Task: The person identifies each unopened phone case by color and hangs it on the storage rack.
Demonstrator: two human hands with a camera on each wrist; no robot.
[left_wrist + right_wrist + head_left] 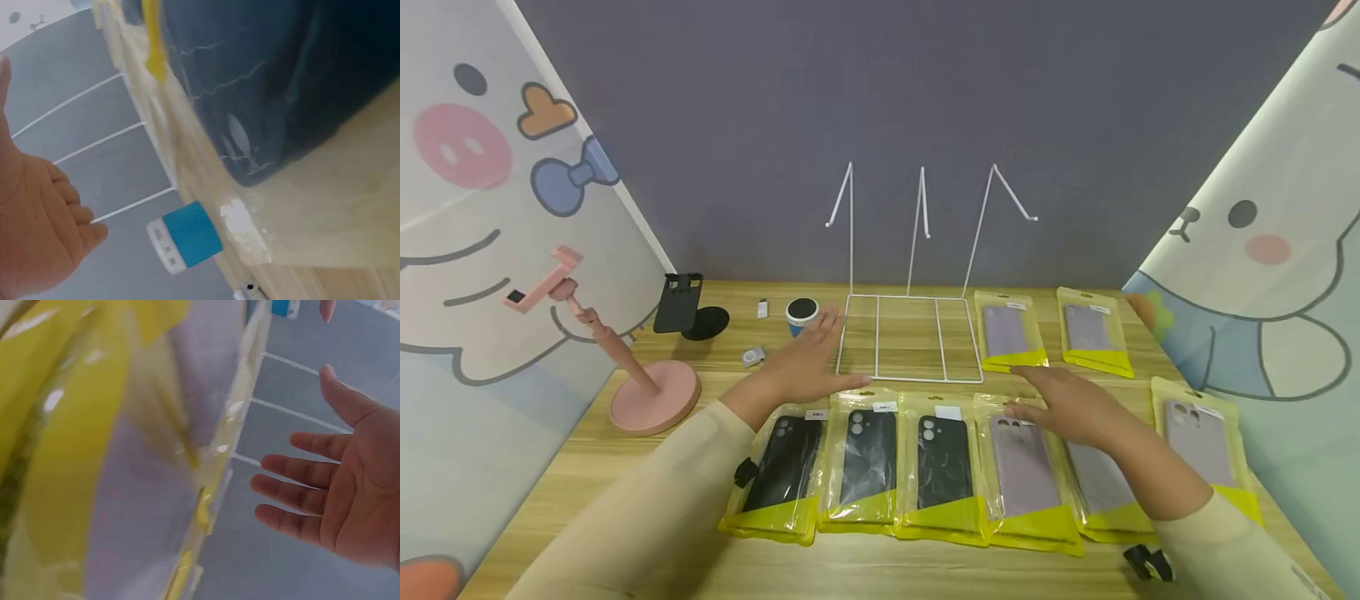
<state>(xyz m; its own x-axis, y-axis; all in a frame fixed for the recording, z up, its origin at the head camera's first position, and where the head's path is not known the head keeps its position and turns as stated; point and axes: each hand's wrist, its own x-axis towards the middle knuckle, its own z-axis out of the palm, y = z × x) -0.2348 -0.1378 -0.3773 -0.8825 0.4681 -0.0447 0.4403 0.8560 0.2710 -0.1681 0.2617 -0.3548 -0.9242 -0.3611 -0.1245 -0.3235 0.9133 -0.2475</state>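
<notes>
Head view: both hands hover with fingers spread and hold nothing; the left hand [805, 367] hangs by the near-left corner of the wire rack [910, 337], the right hand [1067, 404] above the lilac case [1022, 467] in the front row, not clearly touching it; the right wrist view shows that palm open too, clear of the packs. The rack's three hooks [925, 200] are bare, so by the look of it no pack has been hung; six packs lie in the front row, among them three black cases [872, 454], and two more lilac packs [1011, 333] lie beside the rack, all flat on the table [625, 492]. Every pack has a small white label [885, 407] at the top; its writing is too small to read. A blue-banded pot [802, 315] stands left of the rack; a pink stand [647, 392] farther left.
</notes>
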